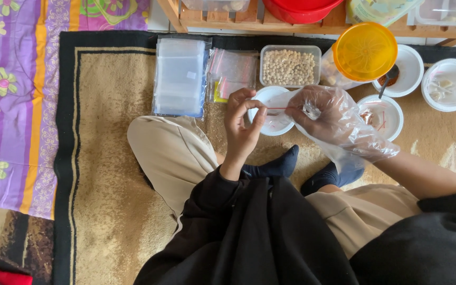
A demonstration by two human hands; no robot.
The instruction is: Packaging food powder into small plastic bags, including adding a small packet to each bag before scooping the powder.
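I sit cross-legged on a tan rug and hold a small clear zip bag [278, 112] with a red seal strip between both hands, above a white bowl [268, 96]. My left hand [243, 119] is bare and pinches the bag's left edge. A loose clear plastic glove covers my right hand [329, 117], which pinches the bag's right edge. The bag's contents cannot be made out.
A stack of clear zip bags [179, 76] and a smaller pile [231, 71] lie ahead. A tub of pale round nuts [290, 66], an orange-lidded jar [364, 51], and white bowls [383, 115] [408, 68] [451, 83] stand to the right. A wooden shelf [249, 21] runs behind.
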